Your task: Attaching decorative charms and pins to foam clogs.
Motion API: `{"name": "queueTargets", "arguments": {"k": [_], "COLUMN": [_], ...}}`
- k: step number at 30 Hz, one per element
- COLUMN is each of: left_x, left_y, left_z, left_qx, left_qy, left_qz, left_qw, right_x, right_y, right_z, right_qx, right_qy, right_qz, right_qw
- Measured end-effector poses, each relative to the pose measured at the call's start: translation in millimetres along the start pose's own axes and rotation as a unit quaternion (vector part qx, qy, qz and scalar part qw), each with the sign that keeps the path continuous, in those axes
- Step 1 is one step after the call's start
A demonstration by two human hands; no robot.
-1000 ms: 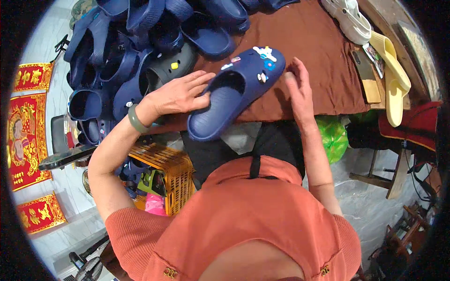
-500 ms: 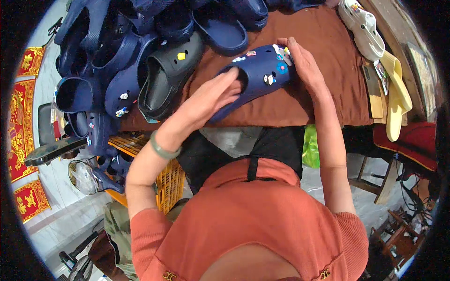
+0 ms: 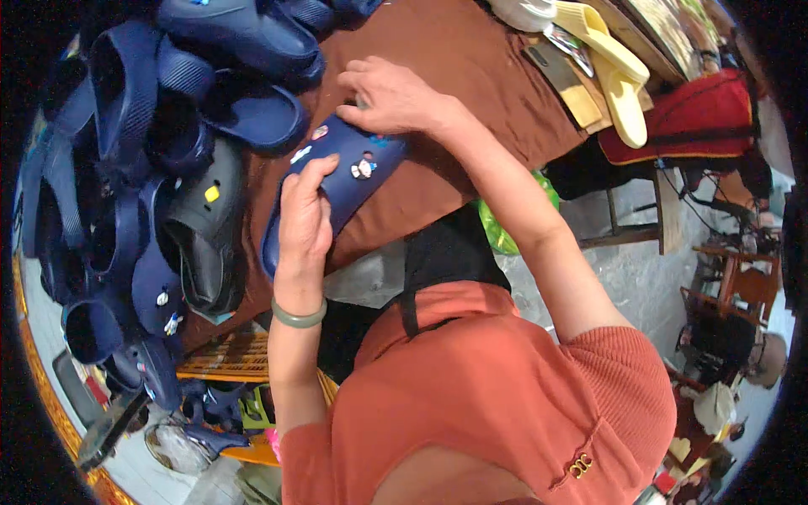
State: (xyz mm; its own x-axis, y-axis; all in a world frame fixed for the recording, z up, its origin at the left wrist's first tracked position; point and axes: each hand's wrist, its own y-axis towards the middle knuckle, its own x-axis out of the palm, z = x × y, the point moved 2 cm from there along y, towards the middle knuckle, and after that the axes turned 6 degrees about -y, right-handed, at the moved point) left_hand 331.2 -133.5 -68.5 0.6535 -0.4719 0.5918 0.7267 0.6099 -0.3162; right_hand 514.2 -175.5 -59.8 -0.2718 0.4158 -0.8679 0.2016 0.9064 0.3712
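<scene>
Navy clog [image 3: 337, 181] lies on the brown-covered bench [image 3: 471, 67], just beyond our chest, and both of our hands are on it. Its long axis runs on a diagonal: heel end near and to the left, toe end far and to the right.

Nearest to us, the left hand [image 3: 305, 220] wraps the heel half from the left side. The thumb lies across the upper surface and the fingers curl around the edge, so we log it as closed on the clog. A pale green bangle [image 3: 298, 316] sits on that wrist.

Between the two hands, the top of the clog shows several small charms [image 3: 364, 167]: a light-coloured one mid-way, and smaller ones toward the far edge. We cannot tell their exact shapes.

Farther out, the right hand [image 3: 389, 94] rests over the toe end, fingers bent down and bunched at the far-left corner of the shoe. They appear to pinch or press something small there; the fingertips hide it, so we cannot say what. The right hand is the one nearer the toe; the left is nearer the heel and carries the shoe's weight, in our judgement.

To the left, a heap of dark blue clogs [image 3: 126, 168] covers that side of the bench, with one black clog [image 3: 202, 244] just beside the left hand. At the far right, well apart from the hands, lies a pair of yellow sandals [image 3: 610, 71].
</scene>
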Motion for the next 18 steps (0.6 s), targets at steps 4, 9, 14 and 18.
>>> {"name": "queueTargets", "arguments": {"k": [4, 9, 14, 18], "left_x": [4, 3, 6, -1], "left_y": [-3, -2, -4, 0], "left_z": [1, 0, 0, -3], "left_qx": [-0.008, 0.012, 0.002, -0.011], "left_qy": [0.005, 0.017, -0.018, -0.031], "left_qz": [0.003, 0.003, 0.028, 0.024], "left_qw": [1.0, 1.0, 0.999, 0.999], "right_x": [-1, 2, 0, -2], "right_y": [-1, -2, 0, 2], "right_z": [0, 0, 0, 1], "right_qx": [-0.014, -0.034, -0.042, -0.052], "right_qy": [0.008, -0.006, -0.012, 0.01], "right_qz": [-0.027, 0.053, 0.035, 0.022], "right_qw": [1.0, 0.998, 0.998, 0.998]}}
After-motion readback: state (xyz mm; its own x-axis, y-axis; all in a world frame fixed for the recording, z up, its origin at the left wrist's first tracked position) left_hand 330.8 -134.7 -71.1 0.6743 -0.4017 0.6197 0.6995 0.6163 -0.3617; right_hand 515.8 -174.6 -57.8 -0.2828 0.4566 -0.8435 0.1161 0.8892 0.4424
